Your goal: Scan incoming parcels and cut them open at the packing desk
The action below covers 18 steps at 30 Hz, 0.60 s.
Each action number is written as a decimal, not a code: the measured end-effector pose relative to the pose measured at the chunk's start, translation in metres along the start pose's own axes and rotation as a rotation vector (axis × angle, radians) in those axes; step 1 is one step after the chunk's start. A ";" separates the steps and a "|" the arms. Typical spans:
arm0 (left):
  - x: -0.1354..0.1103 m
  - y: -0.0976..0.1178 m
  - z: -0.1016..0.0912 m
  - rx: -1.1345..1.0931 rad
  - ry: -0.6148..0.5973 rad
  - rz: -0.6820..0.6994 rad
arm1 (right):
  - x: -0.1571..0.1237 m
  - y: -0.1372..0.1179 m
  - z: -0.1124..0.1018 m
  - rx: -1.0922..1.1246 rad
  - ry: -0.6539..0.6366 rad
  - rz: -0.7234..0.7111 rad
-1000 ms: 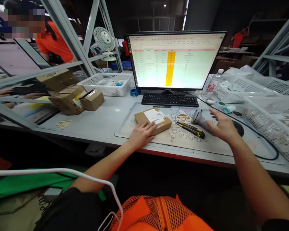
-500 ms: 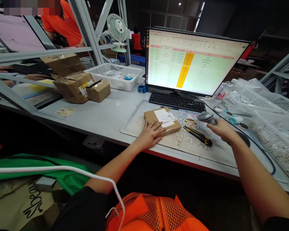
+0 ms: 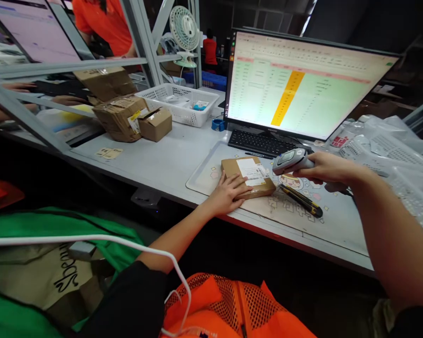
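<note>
A small cardboard parcel [image 3: 247, 177] with a white label lies on the desk mat [image 3: 204, 173] in front of the keyboard [image 3: 264, 142]. My left hand [image 3: 228, 192] rests flat against its near left edge, fingers spread. My right hand [image 3: 326, 168] is closed around a grey barcode scanner [image 3: 292, 161], held above the mat with its head pointing at the parcel's label. A yellow and black utility knife [image 3: 301, 200] lies on the mat under the scanner.
A monitor [image 3: 303, 87] showing a spreadsheet stands behind the keyboard. Cardboard boxes [image 3: 123, 115] and a white basket [image 3: 179, 103] sit at the left, with white baskets and plastic bags [image 3: 391, 150] at the right. A person in orange [image 3: 105, 23] works beyond the metal frame.
My right hand has picked the scanner up off the mat and swung it left over the parcel. My left hand stays on the parcel. My view has shifted left.
</note>
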<state>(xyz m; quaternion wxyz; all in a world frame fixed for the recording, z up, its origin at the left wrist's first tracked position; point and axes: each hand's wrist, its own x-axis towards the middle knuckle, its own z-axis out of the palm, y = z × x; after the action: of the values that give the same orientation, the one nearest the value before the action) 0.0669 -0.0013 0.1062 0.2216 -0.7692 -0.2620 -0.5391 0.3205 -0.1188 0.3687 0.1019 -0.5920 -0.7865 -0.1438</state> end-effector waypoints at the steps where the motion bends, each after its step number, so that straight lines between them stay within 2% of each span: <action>1: 0.001 0.001 0.000 -0.004 -0.001 0.000 | 0.003 0.007 0.002 -0.008 -0.003 0.013; 4: 0.001 0.002 0.002 0.000 -0.018 -0.041 | 0.012 0.032 0.009 -0.037 0.024 0.066; 7: -0.004 0.004 0.000 0.017 -0.038 -0.143 | 0.017 0.060 0.023 -0.115 0.139 0.143; 10: -0.018 0.001 -0.004 0.008 0.008 -0.186 | 0.019 0.088 0.048 -0.221 0.295 0.249; 12: -0.029 -0.007 -0.007 -0.010 0.049 -0.210 | 0.020 0.107 0.070 -0.254 0.352 0.293; 15: -0.039 -0.022 -0.005 -0.055 0.112 -0.272 | 0.021 0.130 0.100 -0.273 0.372 0.312; 18: -0.041 -0.027 -0.001 -0.051 0.172 -0.302 | 0.022 0.142 0.106 -0.309 0.351 0.366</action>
<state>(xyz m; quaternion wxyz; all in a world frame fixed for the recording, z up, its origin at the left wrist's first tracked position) 0.0368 0.0120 0.0695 0.1400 -0.6775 -0.3408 -0.6367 0.4514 -0.0253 0.2912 0.1694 -0.6983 -0.6058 -0.3414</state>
